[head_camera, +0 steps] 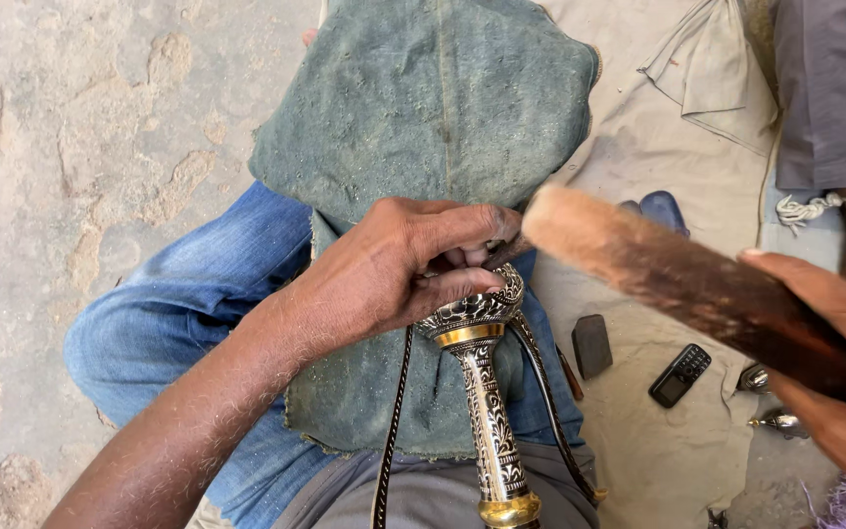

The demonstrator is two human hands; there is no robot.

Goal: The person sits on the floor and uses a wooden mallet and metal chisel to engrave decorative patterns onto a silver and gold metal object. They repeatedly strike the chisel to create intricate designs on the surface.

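Observation:
My left hand [408,264] grips the bowl-shaped top of an engraved silver-and-brass metal vessel [487,392] that rests on a green-grey cloth pad [423,108] over my lap. Its fingers also pinch a thin dark tool [506,252] against the vessel's rim. My right hand [834,362] is closed around a thick brown wooden stick [678,284], whose pale blunt end hovers just above and to the right of the thin tool. Two thin patterned metal strips [392,431] curve down on either side of the vessel's neck.
A small dark phone [680,374] and a dark rectangular block [591,345] lie on a beige cloth [678,147] to my right. Small shiny metal pieces [780,421] sit near the right edge. Rough stone floor [80,147] lies to the left. Blue jeans [188,304] cover my legs.

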